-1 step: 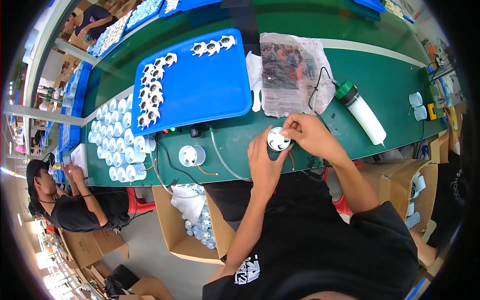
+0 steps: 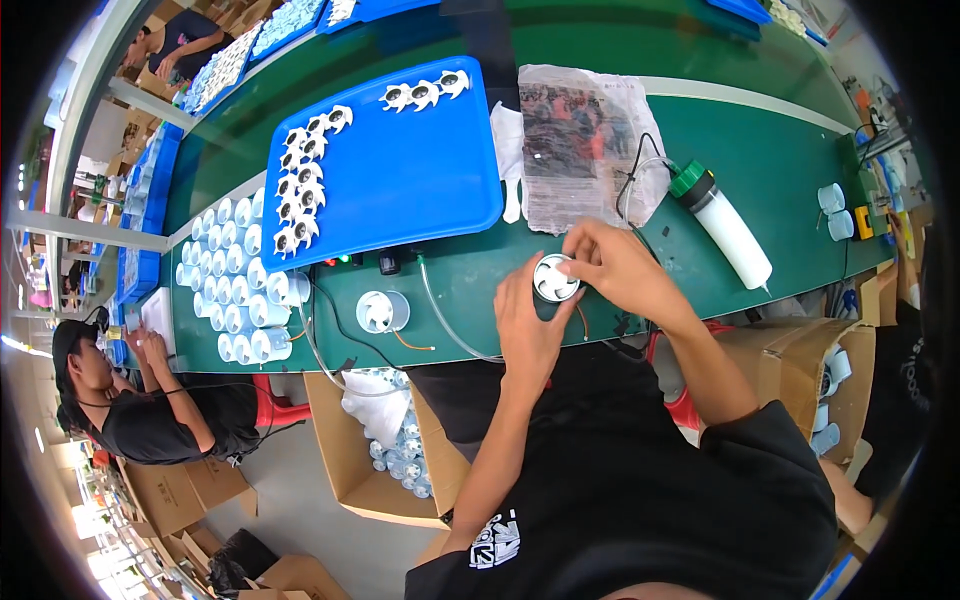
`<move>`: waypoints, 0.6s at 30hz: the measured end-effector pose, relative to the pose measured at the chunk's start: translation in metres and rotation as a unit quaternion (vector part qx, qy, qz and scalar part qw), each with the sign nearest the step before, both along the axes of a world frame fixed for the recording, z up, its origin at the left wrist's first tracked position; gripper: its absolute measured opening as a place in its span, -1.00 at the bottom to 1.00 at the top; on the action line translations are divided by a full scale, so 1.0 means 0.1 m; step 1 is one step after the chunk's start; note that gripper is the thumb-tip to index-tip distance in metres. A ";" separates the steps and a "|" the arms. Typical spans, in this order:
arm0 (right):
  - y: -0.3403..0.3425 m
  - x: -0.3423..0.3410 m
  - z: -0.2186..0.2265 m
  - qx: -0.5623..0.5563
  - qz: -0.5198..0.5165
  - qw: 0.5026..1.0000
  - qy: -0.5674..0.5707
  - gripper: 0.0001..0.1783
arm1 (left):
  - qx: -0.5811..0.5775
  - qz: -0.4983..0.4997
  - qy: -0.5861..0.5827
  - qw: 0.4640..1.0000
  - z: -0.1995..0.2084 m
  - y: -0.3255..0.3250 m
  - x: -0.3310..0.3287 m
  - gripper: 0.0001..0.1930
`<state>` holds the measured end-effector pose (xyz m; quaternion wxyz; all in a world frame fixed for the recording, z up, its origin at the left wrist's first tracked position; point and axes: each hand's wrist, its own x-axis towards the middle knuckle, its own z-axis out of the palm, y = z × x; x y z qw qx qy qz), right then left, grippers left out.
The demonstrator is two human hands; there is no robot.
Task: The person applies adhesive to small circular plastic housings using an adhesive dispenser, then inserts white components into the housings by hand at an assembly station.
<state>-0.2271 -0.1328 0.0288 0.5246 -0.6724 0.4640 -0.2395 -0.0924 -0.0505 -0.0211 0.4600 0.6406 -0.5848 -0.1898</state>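
My left hand (image 2: 525, 322) and my right hand (image 2: 618, 266) together hold a small round white fan housing (image 2: 553, 279) just above the near edge of the green table (image 2: 790, 150). My left palm cups it from below and the left. My right fingers pinch its upper right rim. A thin orange wire (image 2: 583, 322) trails from under the part. To the left, a second white round housing (image 2: 382, 312) stands on the table with wires and a clear tube beside it.
A blue tray (image 2: 420, 175) holds a row of white fan wheels (image 2: 300, 195) along its left and top edges. White cups (image 2: 235, 285) lie in rows left of it. A clear plastic bag (image 2: 585, 140), a green-capped white bottle (image 2: 728, 230), an open cardboard box (image 2: 395, 450) and a seated person (image 2: 140, 400) are nearby.
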 end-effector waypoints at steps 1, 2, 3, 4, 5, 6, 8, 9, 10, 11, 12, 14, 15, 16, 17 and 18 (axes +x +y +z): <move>0.03 0.01 0.09 -0.042 -0.024 0.999 0.007 -0.84 | 0.002 0.000 0.000 1.000 -0.01 0.00 -0.01 -0.33; 0.04 0.03 0.19 -0.083 -0.044 0.996 0.012 -0.87 | -0.006 0.006 -0.002 1.000 -0.01 0.01 0.00 -0.35; 0.03 0.01 0.26 -0.080 -0.041 0.996 0.011 -0.87 | -0.014 0.009 -0.004 1.000 -0.01 0.01 0.00 -0.36; 0.01 -0.02 0.31 -0.069 -0.019 0.997 0.029 -0.88 | -0.011 0.012 -0.006 1.000 -0.01 0.00 -0.01 -0.36; 0.00 -0.06 0.33 -0.059 -0.002 0.997 0.049 -0.89 | -0.010 0.009 0.000 1.000 0.01 -0.01 -0.02 -0.35; 0.00 -0.08 0.27 -0.078 0.023 0.995 0.060 -0.84 | -0.009 0.006 0.006 1.000 0.01 -0.02 -0.03 -0.35; 0.01 -0.01 0.15 -0.181 0.062 0.978 0.081 -0.79 | -0.008 0.001 0.003 1.000 -0.02 -0.01 -0.01 -0.35; 0.02 0.04 0.15 -0.283 0.101 0.948 0.103 -0.75 | -0.009 -0.003 0.002 1.000 -0.03 -0.01 -0.01 -0.35; 0.03 0.04 0.21 -0.278 0.079 0.943 0.163 -0.65 | -0.007 -0.004 0.002 1.000 -0.03 0.00 -0.02 -0.35; 0.03 0.08 0.36 -0.276 0.084 0.944 0.161 -0.65 | -0.015 -0.004 -0.016 1.000 -0.03 0.01 0.00 -0.35; 0.02 0.10 0.49 -0.235 0.034 0.963 0.124 -0.58 | -0.023 -0.005 -0.036 0.999 -0.04 0.01 0.01 -0.35; 0.03 0.09 0.52 -0.188 -0.048 0.979 0.066 -0.49 | -0.018 -0.010 -0.025 0.999 -0.02 0.00 0.00 -0.34; 0.02 0.06 0.50 -0.188 -0.048 0.979 0.067 -0.49 | -0.013 -0.008 -0.030 0.999 -0.01 0.00 -0.01 -0.35; 0.02 0.04 0.47 -0.146 -0.019 0.987 0.063 -0.49 | -0.009 -0.006 -0.035 0.999 -0.01 -0.01 -0.03 -0.35; 0.03 0.02 0.43 -0.102 0.011 0.993 0.059 -0.50 | -0.008 -0.006 -0.034 0.999 -0.01 0.00 -0.03 -0.35; 0.01 0.00 0.36 -0.102 0.010 0.993 0.059 -0.50 | -0.010 -0.005 -0.035 0.999 -0.02 0.00 -0.03 -0.35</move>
